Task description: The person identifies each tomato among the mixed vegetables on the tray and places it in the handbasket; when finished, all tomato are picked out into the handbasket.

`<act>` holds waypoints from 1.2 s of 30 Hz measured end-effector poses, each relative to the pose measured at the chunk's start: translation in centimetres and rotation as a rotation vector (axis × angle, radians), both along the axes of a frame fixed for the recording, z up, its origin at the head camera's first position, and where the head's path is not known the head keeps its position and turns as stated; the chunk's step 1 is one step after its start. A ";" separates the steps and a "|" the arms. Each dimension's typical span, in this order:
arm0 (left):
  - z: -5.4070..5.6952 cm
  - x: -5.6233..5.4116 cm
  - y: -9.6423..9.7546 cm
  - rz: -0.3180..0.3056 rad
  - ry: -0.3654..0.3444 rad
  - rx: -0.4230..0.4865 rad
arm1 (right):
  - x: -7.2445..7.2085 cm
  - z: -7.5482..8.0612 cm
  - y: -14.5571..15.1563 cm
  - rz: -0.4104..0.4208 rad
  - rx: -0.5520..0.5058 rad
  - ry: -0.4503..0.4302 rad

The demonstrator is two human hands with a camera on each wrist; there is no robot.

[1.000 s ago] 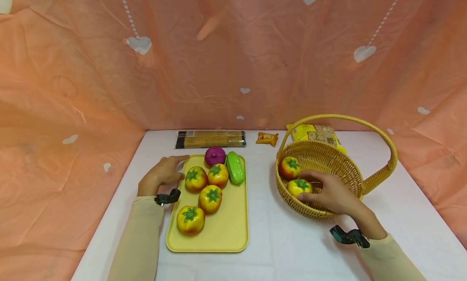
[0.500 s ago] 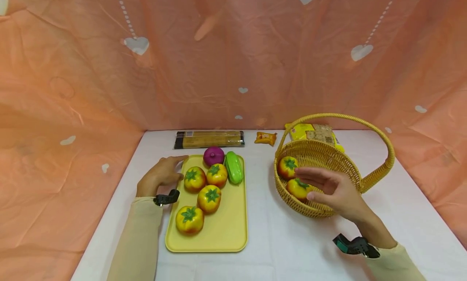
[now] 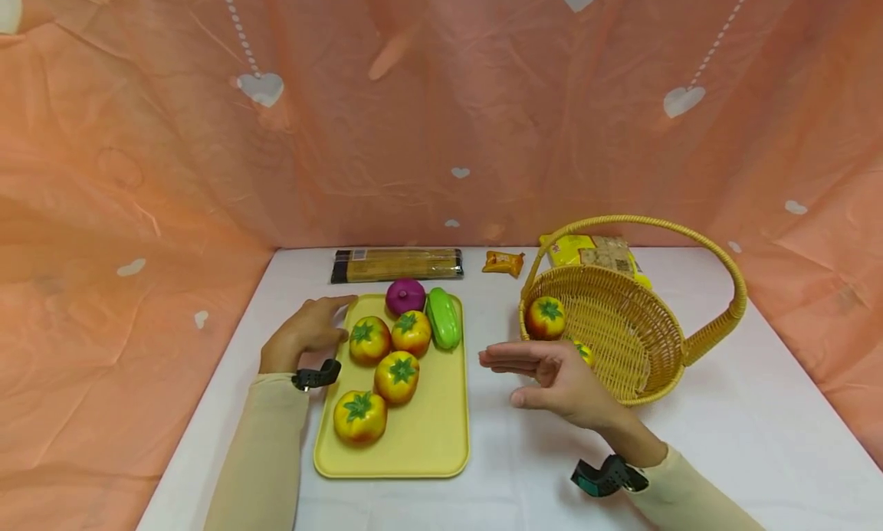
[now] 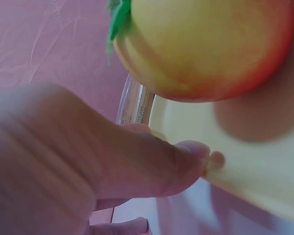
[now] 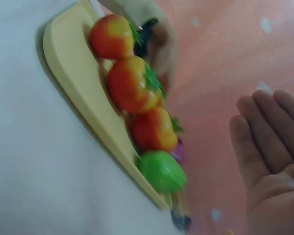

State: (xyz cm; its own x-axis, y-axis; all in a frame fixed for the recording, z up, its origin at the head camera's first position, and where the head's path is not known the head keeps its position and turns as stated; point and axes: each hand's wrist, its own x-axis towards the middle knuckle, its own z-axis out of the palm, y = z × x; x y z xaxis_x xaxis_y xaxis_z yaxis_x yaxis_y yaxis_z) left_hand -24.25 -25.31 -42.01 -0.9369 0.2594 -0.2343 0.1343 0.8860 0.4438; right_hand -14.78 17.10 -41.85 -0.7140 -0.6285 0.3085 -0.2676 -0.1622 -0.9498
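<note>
Far left of my head feed: left hand [image 3: 306, 332] at the tray's left side, index finger and thumb spread apart. From the left wrist camera I see the thumb tip on the rim; the other fingers are partly hidden, and I cannot tell exactly how they lie.

Tray [image 3: 428, 443]: pale yellow, shallow, round-cornered, flat on the white tabletop [image 3: 507, 489]. It carries four fruits, glossy, squat, persimmon-like, yellow flushing to red-orange low on the sides, each with a green star-shaped crown facing up. Left to right I log the near-left fruit [image 3: 359, 417], the far-left fruit [image 3: 369, 340], the middle fruit [image 3: 396, 377] and the far-right fruit [image 3: 411, 332]. Purple vegetable [image 3: 405, 296] at the far edge; smooth green vegetable [image 3: 444, 320] along the right rim. Behind the tray, a packet of sticks [image 3: 407, 263]; further right, a small orange packet [image 3: 503, 263].

Right hand [image 3: 552, 378] next, between tray and basket, covering the near-left basket rim in my view: fingers straight and pressed together, thumb apart.

Basket [image 3: 669, 324]: woven, tan, tall arched handle. Inside, one redder fruit [image 3: 546, 317] by the left wall, plus a second fruit [image 3: 583, 352], mostly hidden by the hand. Yellow bag [image 3: 596, 254] behind.
</note>
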 end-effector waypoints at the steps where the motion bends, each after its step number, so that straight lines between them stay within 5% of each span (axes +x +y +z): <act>1: 0.0 0.0 0.0 0.002 -0.003 0.002 | -0.1 0.0 -0.6 0.009 0.018 -0.004; 13: -0.3 -0.1 -0.3 -0.005 0.014 -0.002 | -2.8 -2.4 -7.5 0.075 0.126 -0.005; 28: -0.2 -0.1 -0.2 0.002 0.006 0.005 | -5.3 -3.5 -11.9 0.008 0.291 0.033; 30: -0.6 -0.4 -0.5 0.004 0.001 0.006 | -5.2 -3.5 -12.0 -0.003 0.326 0.055; 36: -4.4 -2.8 -2.1 0.018 0.037 0.001 | -4.6 -3.6 -11.7 -0.045 0.382 0.111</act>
